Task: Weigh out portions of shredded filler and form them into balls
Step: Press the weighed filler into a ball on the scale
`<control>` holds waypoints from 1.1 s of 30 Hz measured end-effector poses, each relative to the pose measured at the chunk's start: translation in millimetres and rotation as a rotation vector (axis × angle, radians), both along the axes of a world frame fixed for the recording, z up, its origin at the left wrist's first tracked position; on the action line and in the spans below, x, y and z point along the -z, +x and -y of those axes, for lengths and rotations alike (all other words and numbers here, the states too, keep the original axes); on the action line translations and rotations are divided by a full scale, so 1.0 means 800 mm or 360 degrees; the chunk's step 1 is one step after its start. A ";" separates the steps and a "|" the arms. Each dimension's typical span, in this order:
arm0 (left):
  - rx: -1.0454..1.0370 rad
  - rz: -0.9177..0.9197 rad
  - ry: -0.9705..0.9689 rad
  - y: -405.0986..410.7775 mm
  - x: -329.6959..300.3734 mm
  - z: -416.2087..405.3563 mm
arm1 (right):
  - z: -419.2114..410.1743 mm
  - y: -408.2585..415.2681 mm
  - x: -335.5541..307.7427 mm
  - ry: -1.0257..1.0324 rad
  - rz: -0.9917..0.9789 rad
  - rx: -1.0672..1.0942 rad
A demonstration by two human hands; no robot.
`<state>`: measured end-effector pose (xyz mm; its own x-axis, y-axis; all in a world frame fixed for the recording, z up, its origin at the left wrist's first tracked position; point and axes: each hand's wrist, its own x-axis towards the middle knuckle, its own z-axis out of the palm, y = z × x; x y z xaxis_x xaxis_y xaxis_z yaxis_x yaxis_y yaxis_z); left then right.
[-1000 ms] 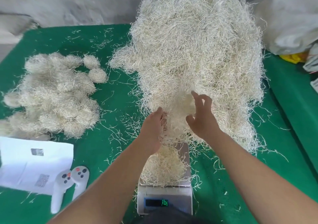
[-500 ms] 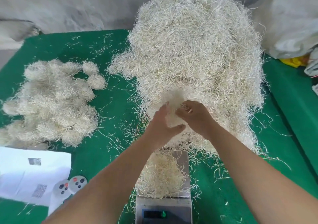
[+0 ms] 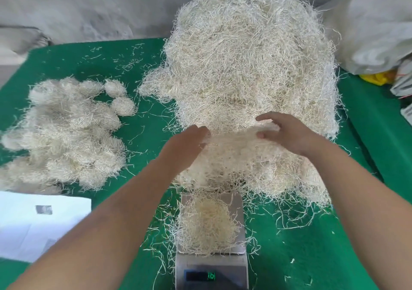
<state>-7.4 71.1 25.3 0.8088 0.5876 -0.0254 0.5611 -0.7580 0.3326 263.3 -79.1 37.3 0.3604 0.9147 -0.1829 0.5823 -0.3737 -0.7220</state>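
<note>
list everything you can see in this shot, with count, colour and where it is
large heap of shredded filler: one, pale straw colour, centre and far side of the table
small portion of shredded filler: one, pale cream, on the scale's platform
metal digital scale: one, silver with a green lit display, near edge, centre
formed filler balls: a pile, too merged to count, off-white, left side of the table
green table cover: one, green, under everything, strewn with loose strands
white paper sheets: white, near left; count unclear
pale plastic sack: one, whitish grey, far right
yellow item: one, yellow, under the sack, kind unclear
left hand: one, at the heap's near edge, fingers in the strands
right hand: one, curled on a tuft of the heap
</note>
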 end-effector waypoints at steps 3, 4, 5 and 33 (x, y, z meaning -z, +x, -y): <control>-0.0036 -0.0178 0.0053 -0.024 -0.002 -0.025 | -0.001 0.026 0.001 0.0017 0.0216 0.0200; -0.0092 -0.0208 0.0045 -0.032 -0.002 -0.032 | -0.001 0.034 0.001 0.0026 0.0252 0.0351; -0.0147 -0.0220 0.0017 -0.040 0.000 -0.038 | -0.001 0.042 0.001 0.0073 0.0145 0.0558; -0.0757 0.1470 -0.1898 -0.001 -0.056 0.065 | -0.009 -0.151 0.005 0.0022 0.0046 -0.0346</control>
<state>-8.0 19.3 70.1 0.5616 0.7846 -0.2628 -0.0633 0.3574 0.9318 142.8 -71.7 33.0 0.1591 0.9739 -0.1621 0.6685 -0.2271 -0.7082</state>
